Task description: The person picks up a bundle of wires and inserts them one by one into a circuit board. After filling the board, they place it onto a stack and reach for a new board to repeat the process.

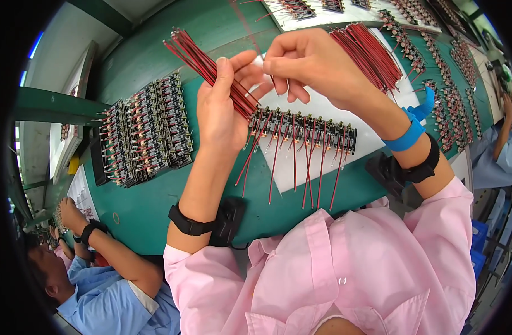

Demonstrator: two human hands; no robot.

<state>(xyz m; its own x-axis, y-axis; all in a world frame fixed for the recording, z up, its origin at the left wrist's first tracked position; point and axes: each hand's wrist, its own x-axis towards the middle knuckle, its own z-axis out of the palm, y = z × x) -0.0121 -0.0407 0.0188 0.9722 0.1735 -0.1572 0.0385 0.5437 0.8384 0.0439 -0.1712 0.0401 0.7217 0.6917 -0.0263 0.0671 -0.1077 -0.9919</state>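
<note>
Wires (211,70) sit clamped in the left hand (222,111); the right hand (312,64) pinches one free above the board strip (303,131), apparently for careful seating next.

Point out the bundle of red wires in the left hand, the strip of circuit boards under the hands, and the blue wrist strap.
bundle of red wires (203,61): head view, mid-length of the bundle.
strip of circuit boards (328,133): head view, right half of the strip.
blue wrist strap (408,135): head view, band on the wrist.
</note>
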